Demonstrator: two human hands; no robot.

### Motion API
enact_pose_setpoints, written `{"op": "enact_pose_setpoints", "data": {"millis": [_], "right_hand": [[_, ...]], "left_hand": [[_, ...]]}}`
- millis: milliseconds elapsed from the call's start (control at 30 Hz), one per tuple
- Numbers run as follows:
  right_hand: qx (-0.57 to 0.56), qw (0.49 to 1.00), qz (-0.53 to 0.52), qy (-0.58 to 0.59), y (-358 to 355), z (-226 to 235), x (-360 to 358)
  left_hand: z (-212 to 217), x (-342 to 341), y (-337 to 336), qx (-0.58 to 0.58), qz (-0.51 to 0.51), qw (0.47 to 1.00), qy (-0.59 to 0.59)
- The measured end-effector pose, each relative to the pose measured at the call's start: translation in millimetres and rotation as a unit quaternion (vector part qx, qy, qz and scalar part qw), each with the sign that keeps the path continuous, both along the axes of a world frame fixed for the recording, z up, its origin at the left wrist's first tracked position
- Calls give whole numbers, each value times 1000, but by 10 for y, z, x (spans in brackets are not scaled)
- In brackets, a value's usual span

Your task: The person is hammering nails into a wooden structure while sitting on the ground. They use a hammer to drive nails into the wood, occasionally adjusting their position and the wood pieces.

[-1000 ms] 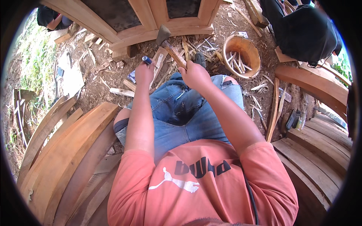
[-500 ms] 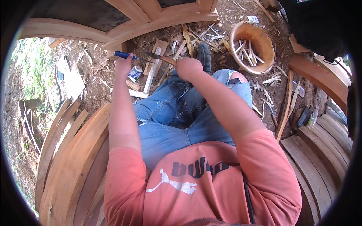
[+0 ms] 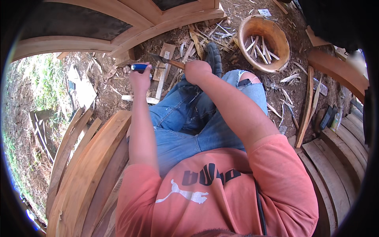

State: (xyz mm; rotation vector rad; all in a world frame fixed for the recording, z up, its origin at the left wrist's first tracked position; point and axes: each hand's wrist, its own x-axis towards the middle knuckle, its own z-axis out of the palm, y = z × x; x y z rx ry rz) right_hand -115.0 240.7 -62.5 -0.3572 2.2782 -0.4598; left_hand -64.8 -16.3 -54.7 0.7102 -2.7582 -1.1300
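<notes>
My left hand [image 3: 140, 82] is closed round the blue handle of a screwdriver [image 3: 139, 67], its thin metal shaft pointing right. Across from it my right hand [image 3: 197, 72] grips a wooden-handled tool [image 3: 176, 63]. That tool has a dark metal head at its left end; its exact kind is unclear. The screwdriver's tip lies just below this head, and I cannot tell whether they touch. Under both tools, pale narrow wood strips [image 3: 161, 83] lie on the ground beside my bent leg. A small container behind my left hand is mostly hidden.
A wooden-looking bucket [image 3: 285, 32] holding offcuts stands beyond my knee. Overhead to the far left is a large framed wooden panel [image 3: 134, 36]. Curved boards [image 3: 92, 148] are stacked at my left, more planks [image 3: 329, 168] at my right. Shavings litter the dirt.
My left hand has shifted right and nearer me, and the screwdriver lies more level. My right hand has hardly moved. The whole view has turned slightly.
</notes>
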Motion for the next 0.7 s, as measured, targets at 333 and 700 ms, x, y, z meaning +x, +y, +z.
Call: {"op": "enact_pose_setpoints", "data": {"millis": [333,700], "right_hand": [[-22,999,13,29,46,-38,17],[-234,948,-90,195,433,1062,780]], "left_hand": [[67,204,514,-44,-45,997,53],[-78,253,461,-31,-65,996,44]]}}
